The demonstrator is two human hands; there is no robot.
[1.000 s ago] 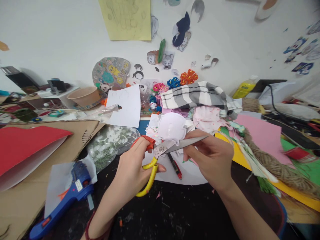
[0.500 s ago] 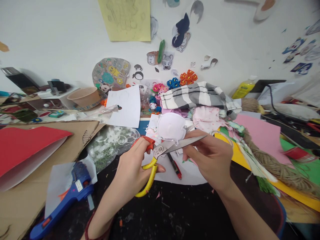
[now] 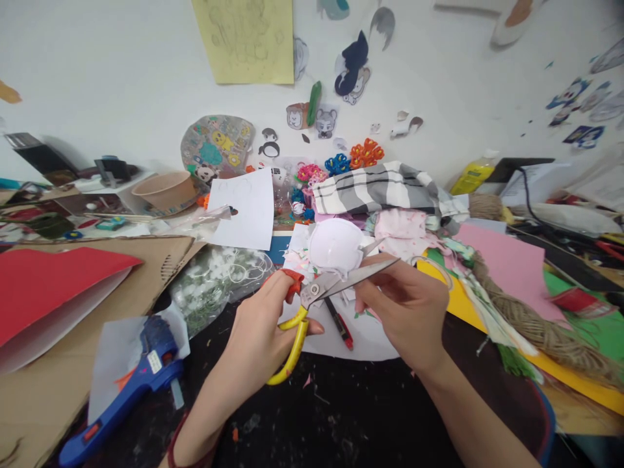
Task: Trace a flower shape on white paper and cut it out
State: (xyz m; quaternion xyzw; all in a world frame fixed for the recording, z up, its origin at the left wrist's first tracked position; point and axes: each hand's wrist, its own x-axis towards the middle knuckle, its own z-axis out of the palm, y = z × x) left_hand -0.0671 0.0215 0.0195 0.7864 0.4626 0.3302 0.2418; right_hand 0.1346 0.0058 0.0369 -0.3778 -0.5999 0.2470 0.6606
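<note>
Evidently this is a crowded craft desk, seen by the head camera, with a black tabletop (image 3: 351,416) pushed up to a white wall (image 3: 121,58). A yellow sheet (image 3: 248,42) and small paper cutouts are stuck to that wall. On the left, cardboard (image 3: 68,377) lies beneath red paper (image 3: 58,279), with a blue glue gun (image 3: 158,364) beside it and a clear bag of small white flowers (image 3: 202,283) just beyond. A checked cloth (image 3: 380,188) is heaped at the back; on the right are pink paper (image 3: 519,266) and a length of twine (image 3: 546,328). White paper (image 3: 373,348) lies in the middle, with a red-and-black pen (image 3: 340,323) on it.

Both forearms reach in from the near edge, the left one wearing a dark red band (image 3: 176,439), and the hands meet above the white paper, a short gap between them.

The left hand (image 3: 260,328) is wrapped around the red and yellow handles of the scissors (image 3: 314,289), whose blades stand parted and point toward the other hand. Right at the blades is a rounded white piece (image 3: 336,244), its lower edge against them. The right hand (image 3: 412,312) is curled by the blade tips, thumb and fingers drawn close; it may be pinching the piece's edge, but the blade hides the fingertips, so I cannot tell.
</note>
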